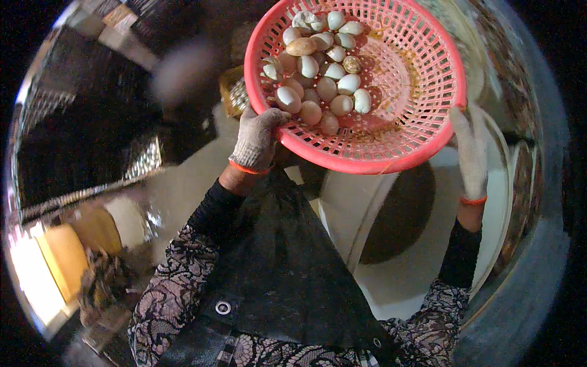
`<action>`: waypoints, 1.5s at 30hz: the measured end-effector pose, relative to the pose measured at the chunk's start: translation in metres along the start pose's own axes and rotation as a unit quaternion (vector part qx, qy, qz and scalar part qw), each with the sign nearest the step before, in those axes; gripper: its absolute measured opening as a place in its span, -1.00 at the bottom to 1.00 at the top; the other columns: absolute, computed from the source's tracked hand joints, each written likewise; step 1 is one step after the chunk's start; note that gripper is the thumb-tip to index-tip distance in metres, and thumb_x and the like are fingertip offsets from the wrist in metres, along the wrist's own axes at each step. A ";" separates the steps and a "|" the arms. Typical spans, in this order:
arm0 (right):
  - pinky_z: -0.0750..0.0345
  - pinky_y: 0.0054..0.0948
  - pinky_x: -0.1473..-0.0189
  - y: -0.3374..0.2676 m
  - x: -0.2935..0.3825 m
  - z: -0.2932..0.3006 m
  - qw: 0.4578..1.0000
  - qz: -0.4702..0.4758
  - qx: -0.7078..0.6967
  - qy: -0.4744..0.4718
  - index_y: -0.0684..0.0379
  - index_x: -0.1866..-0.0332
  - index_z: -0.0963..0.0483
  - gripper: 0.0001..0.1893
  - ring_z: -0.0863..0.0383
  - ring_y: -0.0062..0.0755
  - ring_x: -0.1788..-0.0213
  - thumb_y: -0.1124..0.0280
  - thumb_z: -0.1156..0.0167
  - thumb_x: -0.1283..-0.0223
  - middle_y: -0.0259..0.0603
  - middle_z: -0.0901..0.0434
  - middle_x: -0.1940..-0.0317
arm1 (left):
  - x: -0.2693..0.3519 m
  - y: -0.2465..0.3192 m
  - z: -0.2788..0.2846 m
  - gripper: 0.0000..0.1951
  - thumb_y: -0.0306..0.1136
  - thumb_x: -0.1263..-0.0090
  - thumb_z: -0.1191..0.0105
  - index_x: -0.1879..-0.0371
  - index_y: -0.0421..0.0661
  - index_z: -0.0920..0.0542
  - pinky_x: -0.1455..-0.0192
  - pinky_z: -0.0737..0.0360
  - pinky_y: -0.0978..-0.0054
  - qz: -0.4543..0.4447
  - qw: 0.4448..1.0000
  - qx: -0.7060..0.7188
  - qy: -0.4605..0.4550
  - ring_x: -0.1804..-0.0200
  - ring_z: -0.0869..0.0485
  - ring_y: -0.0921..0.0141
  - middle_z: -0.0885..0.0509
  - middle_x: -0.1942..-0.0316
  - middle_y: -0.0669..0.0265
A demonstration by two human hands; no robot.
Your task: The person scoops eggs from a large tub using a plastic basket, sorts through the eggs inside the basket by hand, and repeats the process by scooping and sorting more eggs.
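Note:
Between my hands is a round pink plastic basket (362, 166) with slotted walls, tilted so that its inside faces me. My left hand (257, 135), in a pale knit glove with an orange cuff, grips the left part of the rim, thumb over the edge. Gloved alike, my right hand (471, 149) holds the rim on the right; some of its fingers are hidden behind the basket. Many eggs (308, 67), whitish to tan, are heaped on the basket's left side. One is speckled brown, and one near the top looks cracked. Brownish residue stains the bare right side.
Below the basket, a large pale round tub (500, 183) stands at the right with a dark round shape (403, 215) in it. More eggs (146, 160) lie in a rack at the left. A yellow container (62, 261) is at lower left. A black apron (293, 275) covers my front.

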State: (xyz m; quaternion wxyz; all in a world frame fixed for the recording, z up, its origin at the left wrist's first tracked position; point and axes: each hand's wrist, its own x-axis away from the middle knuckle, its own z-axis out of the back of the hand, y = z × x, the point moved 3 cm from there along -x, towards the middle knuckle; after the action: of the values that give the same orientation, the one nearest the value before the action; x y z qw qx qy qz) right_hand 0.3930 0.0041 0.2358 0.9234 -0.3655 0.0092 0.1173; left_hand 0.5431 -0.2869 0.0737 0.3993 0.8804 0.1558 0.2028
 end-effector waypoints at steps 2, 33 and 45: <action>-0.49 -0.43 0.00 -0.033 -0.022 0.005 0.988 0.133 0.050 0.061 0.25 0.02 -0.48 -0.71 -0.56 -0.42 0.10 0.33 -0.18 -0.21 -0.13 -0.60 0.16 | -0.002 0.002 -0.015 -0.55 -0.60 -0.08 -0.01 -0.04 -0.26 -0.41 0.06 -0.60 0.39 -0.018 0.999 0.011 0.044 0.19 -0.62 0.32 -0.60 0.16 0.21; -0.16 -0.67 0.72 -0.010 -0.105 -0.212 0.866 -0.155 -0.191 -0.436 0.08 0.34 -0.42 -0.79 -0.32 -0.70 0.71 0.16 -0.12 -0.18 -0.41 -0.45 0.63 | -0.041 -0.052 -0.035 -0.47 -0.67 -0.06 -0.13 -0.10 -0.24 -0.38 0.04 -0.59 0.44 -0.027 0.984 -0.050 0.168 0.13 -0.62 0.37 -0.62 0.11 0.23; -0.49 -0.28 0.12 0.011 -0.190 -0.034 0.915 0.379 0.133 0.031 0.24 0.17 -0.45 -0.72 -0.55 -0.14 0.21 0.66 -0.19 0.06 -0.12 -0.53 0.22 | -0.031 -0.094 -0.053 -0.53 -0.63 -0.02 -0.11 -0.01 -0.25 -0.43 0.05 -0.56 0.43 -0.059 0.970 0.027 0.236 0.17 -0.60 0.39 -0.61 0.17 0.25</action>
State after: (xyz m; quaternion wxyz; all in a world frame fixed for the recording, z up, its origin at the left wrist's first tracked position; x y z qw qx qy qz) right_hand 0.2078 -0.0518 0.2230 0.8489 -0.2113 0.1915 0.4450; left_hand 0.4804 -0.2068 0.0259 0.3388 0.8075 0.3030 0.3760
